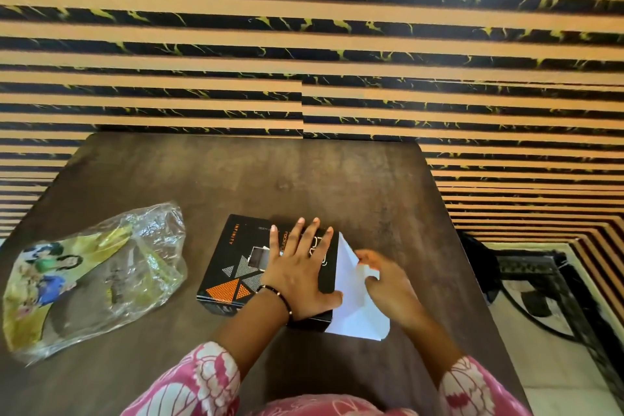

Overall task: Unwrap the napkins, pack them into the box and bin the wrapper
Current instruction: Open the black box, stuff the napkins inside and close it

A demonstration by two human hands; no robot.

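A black box (233, 267) with orange and grey triangles lies flat in the middle of the dark wooden table (236, 179). My left hand (300, 273) rests flat on its top, fingers spread. At the box's right end a white flap or sheet (351, 311) sticks out, and my right hand (388, 284) grips its upper edge. Whether this white piece is the box's flap or napkins I cannot tell. The crumpled clear plastic wrapper (94, 277), printed green and yellow, lies empty on the table's left side, apart from both hands.
A wall of tan and black marbled stripes (304, 44) stands right behind the table. To the right, past the table's edge, is a patterned floor with a dark ornate object (526, 273). No bin is in view.
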